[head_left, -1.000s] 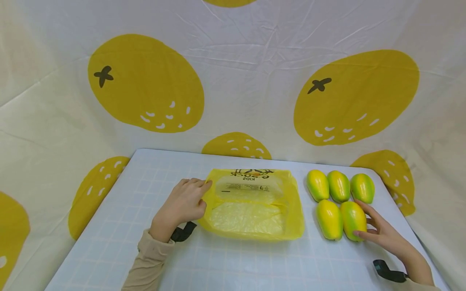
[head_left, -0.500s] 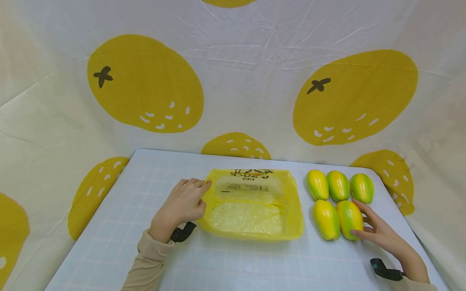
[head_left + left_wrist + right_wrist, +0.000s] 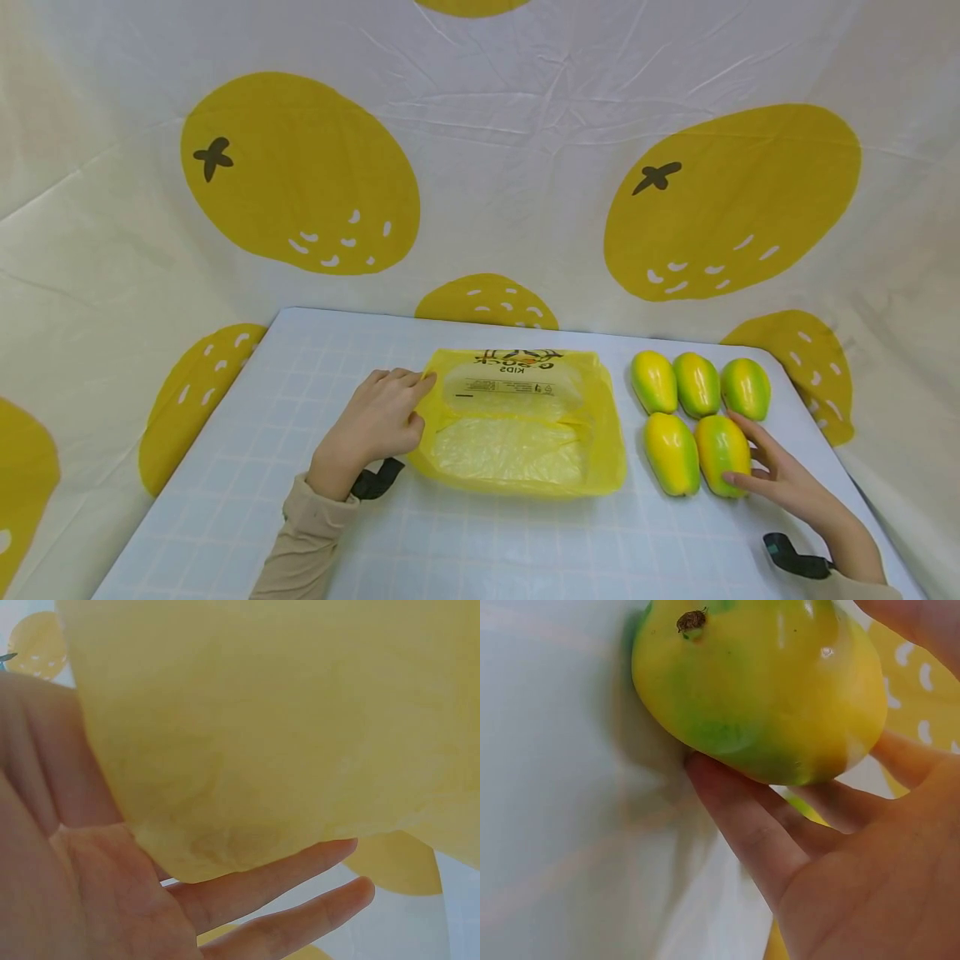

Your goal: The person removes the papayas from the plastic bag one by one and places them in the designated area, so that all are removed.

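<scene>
A yellow plastic bag (image 3: 517, 454) stands with its mouth gaping, printed lettering on its back wall. At its left side, my left hand (image 3: 382, 417) touches the rim; in the left wrist view two straight fingers (image 3: 292, 922) reach out below the bag's film (image 3: 262, 735), which hides part of the hand. On the right, my right hand (image 3: 783, 475) grips a yellow-green mango (image 3: 722, 454), thumb at the near end and fingers round its far right side. The right wrist view shows this mango (image 3: 757, 690) close up, its brown stem end visible.
Another mango (image 3: 672, 454) lies just left of the gripped one. Behind them is a row of three mangoes, the middle one (image 3: 697, 385) between two others. A pale checked cloth (image 3: 480, 550) covers the table. A fruit-patterned curtain (image 3: 517, 192) hangs at the back.
My right hand and the gripped mango have shifted slightly left, and the mango beside it has moved left too. The left hand and the bag have stayed in place.
</scene>
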`<state>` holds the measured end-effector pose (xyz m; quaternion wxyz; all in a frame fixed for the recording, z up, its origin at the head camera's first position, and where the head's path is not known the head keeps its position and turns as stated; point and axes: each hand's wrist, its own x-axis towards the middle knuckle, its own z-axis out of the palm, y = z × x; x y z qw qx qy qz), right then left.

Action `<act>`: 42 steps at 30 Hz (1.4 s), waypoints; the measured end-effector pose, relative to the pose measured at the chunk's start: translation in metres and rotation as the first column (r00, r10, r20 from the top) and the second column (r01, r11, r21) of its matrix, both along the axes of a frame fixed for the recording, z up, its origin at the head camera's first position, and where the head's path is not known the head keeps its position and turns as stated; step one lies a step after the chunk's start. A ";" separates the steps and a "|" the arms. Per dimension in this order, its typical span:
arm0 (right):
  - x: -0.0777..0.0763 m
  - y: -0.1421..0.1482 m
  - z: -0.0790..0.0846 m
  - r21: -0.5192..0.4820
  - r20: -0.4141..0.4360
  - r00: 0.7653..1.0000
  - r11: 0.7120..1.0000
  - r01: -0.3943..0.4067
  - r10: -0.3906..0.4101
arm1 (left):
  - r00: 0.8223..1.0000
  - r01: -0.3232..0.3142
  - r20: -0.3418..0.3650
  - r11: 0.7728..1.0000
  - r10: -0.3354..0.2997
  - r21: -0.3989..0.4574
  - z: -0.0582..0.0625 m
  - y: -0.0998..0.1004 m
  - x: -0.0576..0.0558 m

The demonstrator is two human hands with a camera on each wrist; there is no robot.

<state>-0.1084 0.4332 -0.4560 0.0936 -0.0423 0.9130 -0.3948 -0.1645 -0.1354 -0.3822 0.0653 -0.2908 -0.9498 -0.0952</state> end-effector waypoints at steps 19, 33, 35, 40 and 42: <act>-0.002 0.002 0.003 0.029 -0.043 0.999 1.000 -0.012 0.013 | 1.000 -0.006 -0.018 1.000 0.006 0.006 0.000 0.000 0.000; 0.000 0.000 0.004 0.041 -0.036 0.999 0.999 0.003 -0.001 | 1.000 -0.013 -0.015 1.000 0.014 0.019 0.000 -0.001 0.000; 0.000 0.000 0.004 0.041 -0.029 1.000 0.999 0.006 -0.005 | 1.000 -0.011 -0.017 1.000 0.012 0.022 0.000 -0.001 0.000; 0.000 0.001 0.004 0.047 -0.039 0.999 0.999 -0.004 0.006 | 1.000 -0.013 -0.028 1.000 0.013 0.018 0.000 -0.003 -0.001; 0.000 0.001 0.005 0.056 -0.053 0.999 0.998 -0.001 0.004 | 0.999 -0.016 -0.034 1.000 0.017 0.019 -0.001 -0.004 -0.001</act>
